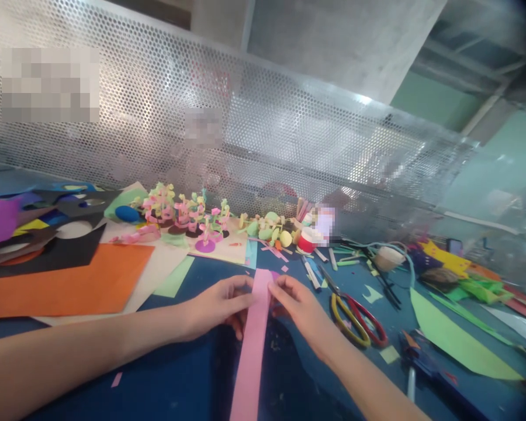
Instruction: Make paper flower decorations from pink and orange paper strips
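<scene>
A long pink paper strip runs from the bottom of the view up to both hands, over the dark blue table. My left hand pinches its left edge near the far end, thumb on top. My right hand pinches the right edge close to the far corner, fingers curled. A bit of purple shows behind the strip's end; I cannot make out what it is. Scissors with one yellow and one red handle lie to the right of my right hand.
Small paper flower models stand at the back. Orange paper and black sheets lie left. A red-and-white tub, green paper and a dark blue tool, perhaps a glue gun, are on the right. A perforated metal screen rises behind.
</scene>
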`<state>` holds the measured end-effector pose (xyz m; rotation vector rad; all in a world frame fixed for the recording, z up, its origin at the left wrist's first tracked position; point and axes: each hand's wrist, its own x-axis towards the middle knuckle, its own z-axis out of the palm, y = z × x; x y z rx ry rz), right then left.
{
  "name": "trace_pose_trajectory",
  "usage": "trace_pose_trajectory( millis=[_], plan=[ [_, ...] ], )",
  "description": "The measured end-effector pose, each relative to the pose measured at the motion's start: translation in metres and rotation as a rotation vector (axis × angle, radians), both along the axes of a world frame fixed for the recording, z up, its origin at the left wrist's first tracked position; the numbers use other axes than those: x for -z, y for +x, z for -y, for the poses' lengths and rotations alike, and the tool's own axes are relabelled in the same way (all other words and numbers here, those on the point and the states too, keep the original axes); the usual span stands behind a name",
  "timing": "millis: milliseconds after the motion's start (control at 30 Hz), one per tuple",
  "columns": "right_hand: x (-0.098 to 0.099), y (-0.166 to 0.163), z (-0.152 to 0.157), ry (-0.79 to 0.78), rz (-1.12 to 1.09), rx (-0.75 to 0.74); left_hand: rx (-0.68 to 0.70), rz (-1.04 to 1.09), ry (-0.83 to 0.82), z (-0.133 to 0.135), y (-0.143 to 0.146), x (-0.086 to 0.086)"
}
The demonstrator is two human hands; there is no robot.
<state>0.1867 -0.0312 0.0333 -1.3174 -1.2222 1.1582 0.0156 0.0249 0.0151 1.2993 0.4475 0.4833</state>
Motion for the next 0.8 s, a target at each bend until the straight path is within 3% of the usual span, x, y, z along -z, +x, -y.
trace_pose_trajectory(
  millis=[267, 400, 600, 800],
  plan=[
    [0.006, -0.001, -0.003, -0.021, -0.195, 0.021, -0.059, -0.028, 0.05, 0.001, 0.002, 0.006],
    [0.009, 0.003, -0.005, 0.01, -0.088, 0.076, -0.016, -0.069, 0.045, 0.002, 0.002, 0.003],
    [0.011, 0.007, -0.008, 0.132, 0.125, 0.118, -0.065, -0.105, 0.082, -0.001, 0.003, 0.004],
    [0.008, 0.006, -0.008, 0.093, 0.16, 0.161, -0.087, -0.138, 0.117, -0.002, 0.004, 0.007]
  ],
)
